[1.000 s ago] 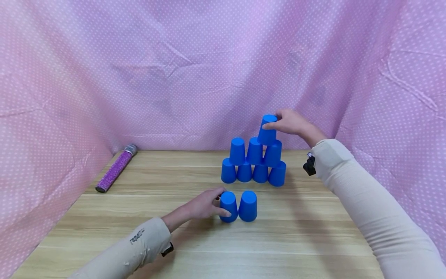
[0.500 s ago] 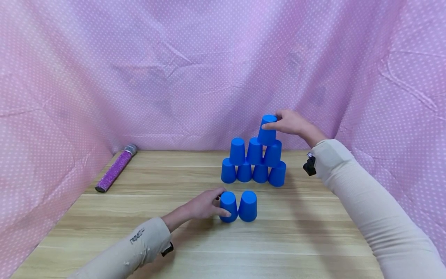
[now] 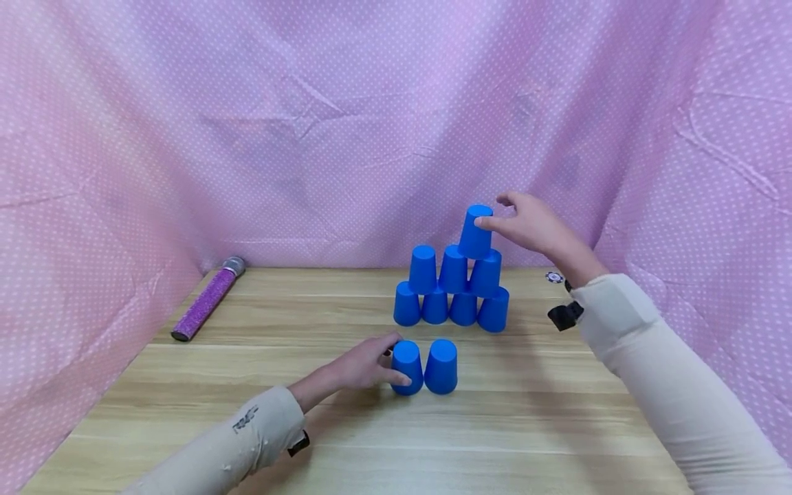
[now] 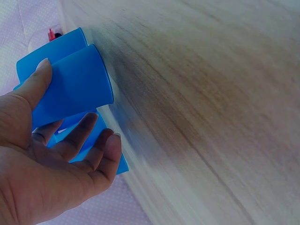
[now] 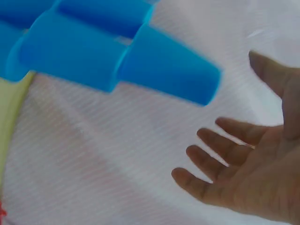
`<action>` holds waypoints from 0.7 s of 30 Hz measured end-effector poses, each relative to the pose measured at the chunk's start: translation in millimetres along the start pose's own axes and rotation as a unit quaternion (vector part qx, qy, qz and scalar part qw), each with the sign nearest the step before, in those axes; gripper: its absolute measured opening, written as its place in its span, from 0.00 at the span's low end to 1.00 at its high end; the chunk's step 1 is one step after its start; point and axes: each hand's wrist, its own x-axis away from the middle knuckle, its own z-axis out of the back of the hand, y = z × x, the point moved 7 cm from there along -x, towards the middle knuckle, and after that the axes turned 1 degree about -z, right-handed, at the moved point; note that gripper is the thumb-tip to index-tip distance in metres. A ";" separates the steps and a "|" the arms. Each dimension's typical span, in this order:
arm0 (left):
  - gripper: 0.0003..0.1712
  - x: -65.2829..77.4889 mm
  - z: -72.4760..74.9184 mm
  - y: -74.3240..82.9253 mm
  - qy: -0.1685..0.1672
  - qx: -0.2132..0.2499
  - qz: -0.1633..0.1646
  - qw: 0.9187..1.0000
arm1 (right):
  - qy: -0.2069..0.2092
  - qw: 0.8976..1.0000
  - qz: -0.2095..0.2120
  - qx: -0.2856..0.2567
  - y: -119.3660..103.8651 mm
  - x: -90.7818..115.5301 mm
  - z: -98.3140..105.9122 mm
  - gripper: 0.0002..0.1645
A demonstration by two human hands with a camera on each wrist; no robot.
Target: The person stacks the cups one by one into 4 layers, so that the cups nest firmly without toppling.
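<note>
In the head view, upside-down blue cups form a stack on the table: several at the bottom, three in the middle row, and one top cup (image 3: pixel 475 240) at the right end. My right hand (image 3: pixel 531 223) is just right of that top cup. The right wrist view shows its fingers (image 5: pixel 225 145) spread and apart from the end cup (image 5: pixel 171 65). Nearer the front, two more upside-down cups stand side by side. My left hand (image 3: pixel 365 363) holds the left cup (image 3: pixel 407 359) between thumb and fingers; the right cup (image 3: pixel 441 368) stands beside it.
A purple glitter microphone (image 3: pixel 207 300) lies at the table's left side. Behind the right wrist a poker chip (image 3: pixel 553 277) lies near the back edge. Pink dotted cloth (image 3: pixel 346 137) hangs around the wooden table (image 3: pixel 297 302).
My right hand has let go of the top cup and drawn back to the right, its fingers opening. The poker chip has come into sight. The left hand stays on its cup.
</note>
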 end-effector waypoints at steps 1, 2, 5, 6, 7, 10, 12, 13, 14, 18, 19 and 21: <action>0.27 0.3 -0.2 -0.3 0.001 0.001 0.001 1.000 | 0.010 1.000 0.005 -0.003 -3.4 7.0 1.0 0.53; 0.27 0.4 -0.3 -0.3 0.002 0.001 0.002 1.000 | 0.018 1.000 0.011 -0.003 -6.8 14.4 1.2 0.53; 0.27 0.3 -0.5 -0.3 0.003 0.000 0.002 1.000 | 0.035 0.998 0.044 0.003 -15.5 37.3 -2.1 0.50; 0.28 0.1 -0.5 -0.3 0.003 -0.001 0.002 1.000 | 0.037 0.998 0.055 0.007 -17.7 45.1 -4.7 0.49; 0.28 0.1 -0.2 -0.8 0.003 0.001 0.002 1.000 | 0.035 0.997 0.066 0.013 -20.2 52.3 -8.3 0.47; 0.28 0.5 0.2 -2.0 0.002 0.000 0.002 1.000 | 0.022 0.995 0.092 0.029 -23.2 72.4 -22.4 0.44; 0.28 0.4 0.3 -2.0 0.001 -0.002 0.000 1.000 | 0.009 0.994 0.100 0.040 -21.5 84.1 -33.2 0.43; 0.28 0.4 0.5 -2.3 0.001 -0.003 0.002 1.000 | 0.003 0.994 0.103 0.046 -20.2 88.9 -38.9 0.42; 0.28 0.5 0.6 -2.6 0.002 -0.005 0.002 1.000 | -0.001 0.993 0.107 0.053 -19.0 93.0 -45.0 0.41; 0.28 -0.1 0.7 -3.3 0.003 -0.007 0.004 1.000 | -0.024 0.991 0.108 0.069 -10.5 103.4 -71.9 0.40; 0.28 -0.3 0.6 -3.3 0.003 -0.007 0.005 1.000 | -0.029 0.991 0.113 0.070 -8.6 104.6 -78.9 0.39; 0.29 -1.0 -0.1 -2.4 0.004 -0.009 0.003 1.000 | -0.044 0.991 0.113 0.065 -2.3 106.8 -93.7 0.39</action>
